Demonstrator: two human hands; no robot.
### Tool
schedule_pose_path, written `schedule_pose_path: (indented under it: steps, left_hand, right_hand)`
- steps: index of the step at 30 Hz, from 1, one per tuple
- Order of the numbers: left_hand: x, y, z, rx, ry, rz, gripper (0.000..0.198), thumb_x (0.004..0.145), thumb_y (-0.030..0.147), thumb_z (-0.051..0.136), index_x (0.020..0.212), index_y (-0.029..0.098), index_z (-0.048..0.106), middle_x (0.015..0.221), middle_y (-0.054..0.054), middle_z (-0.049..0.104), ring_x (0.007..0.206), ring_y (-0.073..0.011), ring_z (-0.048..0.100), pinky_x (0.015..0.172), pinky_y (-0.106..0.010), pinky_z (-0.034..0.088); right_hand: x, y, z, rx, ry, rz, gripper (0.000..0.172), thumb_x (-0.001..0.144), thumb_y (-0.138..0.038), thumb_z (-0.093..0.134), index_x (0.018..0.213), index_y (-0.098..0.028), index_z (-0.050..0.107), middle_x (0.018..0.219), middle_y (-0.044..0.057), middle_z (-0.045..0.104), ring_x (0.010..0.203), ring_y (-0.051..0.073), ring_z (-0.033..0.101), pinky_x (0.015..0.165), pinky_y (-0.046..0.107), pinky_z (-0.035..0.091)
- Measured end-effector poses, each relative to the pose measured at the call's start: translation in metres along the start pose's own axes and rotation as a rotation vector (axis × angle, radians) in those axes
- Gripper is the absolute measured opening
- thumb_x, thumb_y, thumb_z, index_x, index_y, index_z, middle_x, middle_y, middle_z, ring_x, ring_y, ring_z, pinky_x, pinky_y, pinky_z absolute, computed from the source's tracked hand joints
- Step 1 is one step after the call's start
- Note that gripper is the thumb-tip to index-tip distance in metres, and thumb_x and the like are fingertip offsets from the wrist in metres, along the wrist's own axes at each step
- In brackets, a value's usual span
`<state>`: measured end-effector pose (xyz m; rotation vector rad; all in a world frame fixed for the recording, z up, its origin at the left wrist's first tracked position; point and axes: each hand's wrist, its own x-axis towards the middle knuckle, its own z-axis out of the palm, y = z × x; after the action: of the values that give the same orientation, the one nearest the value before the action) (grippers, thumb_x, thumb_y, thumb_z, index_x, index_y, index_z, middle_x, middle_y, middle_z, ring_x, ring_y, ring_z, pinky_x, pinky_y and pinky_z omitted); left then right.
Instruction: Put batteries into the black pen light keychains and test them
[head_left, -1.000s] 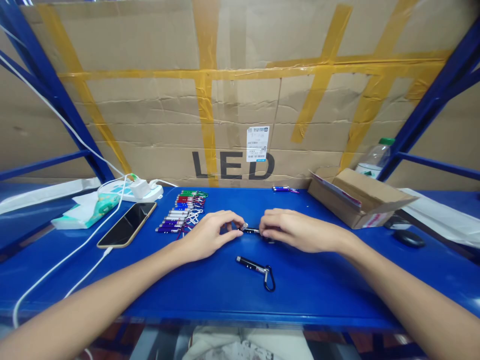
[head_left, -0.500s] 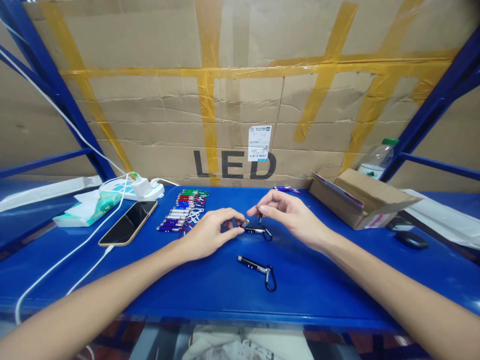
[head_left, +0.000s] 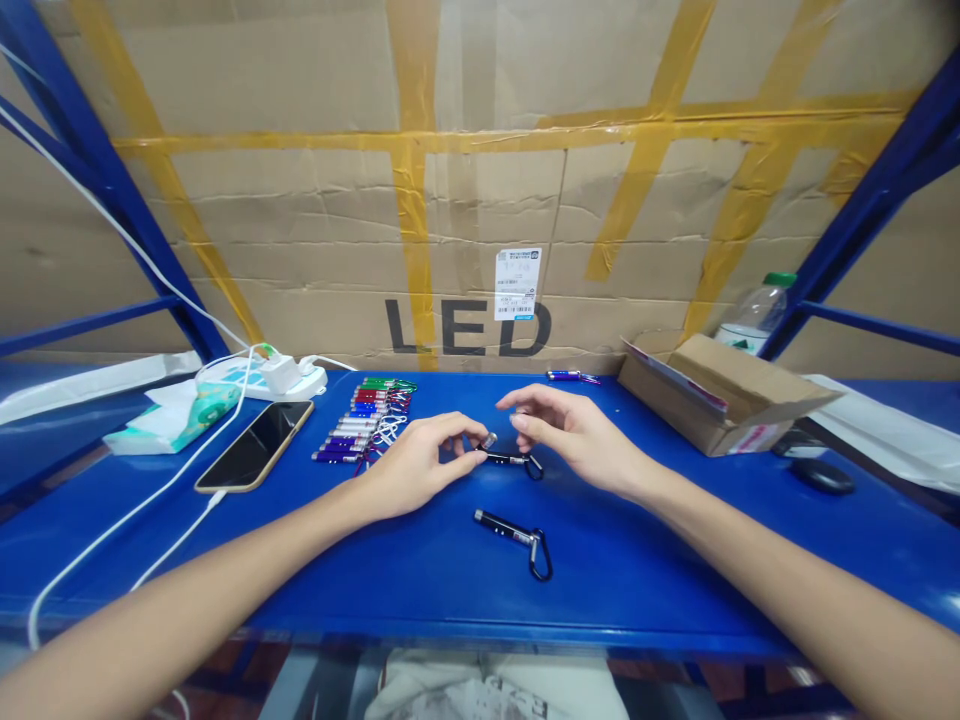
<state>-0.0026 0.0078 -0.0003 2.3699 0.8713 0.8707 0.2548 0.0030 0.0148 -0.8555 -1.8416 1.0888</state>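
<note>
My left hand pinches a small penlight part with a silver end; the fingers cover the rest of it. Right beside those fingertips, a black penlight with a black carabiner lies on the blue table. My right hand hovers just to the right, its index finger stretched forward and the thumb curled against the other fingers. What those fingers hold, if anything, is hidden. Closer to me lies another black penlight with a carabiner clip.
At the left are a row of coloured penlights, a phone, a tissue pack and a power strip. A blue penlight lies at the back. An open carton, black mouse and bottle stand right.
My right hand's index finger has stretched out, and the small dark piece seen below its fingertips is out of sight. My left hand has stayed in place.
</note>
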Motion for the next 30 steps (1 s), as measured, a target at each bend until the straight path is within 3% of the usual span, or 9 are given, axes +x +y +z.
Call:
schedule_pose_path:
  steps: [5,11,17,24,30]
  left_hand:
    - [0.000,0.001,-0.001,0.010,-0.006,0.031,0.019,0.103,0.028,0.066,0.119,0.021,0.075,0.106,-0.004,0.073,0.087,-0.0168,0.067,0.083,-0.031,0.052]
    - [-0.001,0.003,-0.002,-0.001,-0.010,0.041,0.023,0.105,0.032,0.064,0.120,0.021,0.076,0.104,-0.005,0.072,0.088,-0.0176,0.066,0.084,-0.032,0.052]
    - [-0.001,0.002,-0.002,0.001,0.003,0.053,0.026,0.107,0.037,0.061,0.120,0.020,0.076,0.102,-0.006,0.071,0.088,-0.0187,0.065,0.084,-0.033,0.052]
    - [-0.001,0.001,-0.002,0.021,-0.032,0.045,0.029,0.110,0.038,0.053,0.112,0.020,0.075,0.102,-0.006,0.071,0.093,-0.0203,0.066,0.086,-0.032,0.050]
    - [0.000,0.003,-0.001,-0.037,-0.050,-0.006,0.033,0.110,0.041,0.052,0.109,0.019,0.076,0.094,-0.004,0.074,0.084,-0.0193,0.068,0.080,-0.031,0.051]
  right_hand:
    - [-0.002,0.000,0.003,-0.153,0.010,-0.086,0.021,0.100,-0.041,0.070,0.103,-0.021,0.064,0.096,0.003,0.070,0.084,0.018,0.065,0.076,0.031,0.053]
    - [-0.006,-0.007,0.001,-0.452,-0.032,-0.217,0.016,0.108,-0.035,0.061,0.107,-0.022,0.070,0.106,0.005,0.076,0.096,0.021,0.069,0.088,0.033,0.053]
    - [-0.007,-0.006,0.000,-0.469,-0.026,-0.238,0.017,0.109,-0.039,0.060,0.108,-0.023,0.066,0.105,0.005,0.075,0.093,0.020,0.068,0.085,0.031,0.053]
    - [-0.009,-0.006,-0.002,-0.557,-0.117,-0.323,0.018,0.112,-0.035,0.053,0.110,-0.023,0.066,0.105,0.006,0.073,0.092,0.019,0.067,0.086,0.030,0.051]
    - [-0.012,-0.005,-0.006,-0.651,-0.158,-0.394,0.023,0.115,-0.034,0.047,0.117,-0.024,0.067,0.109,0.009,0.073,0.099,0.022,0.067,0.088,0.032,0.052]
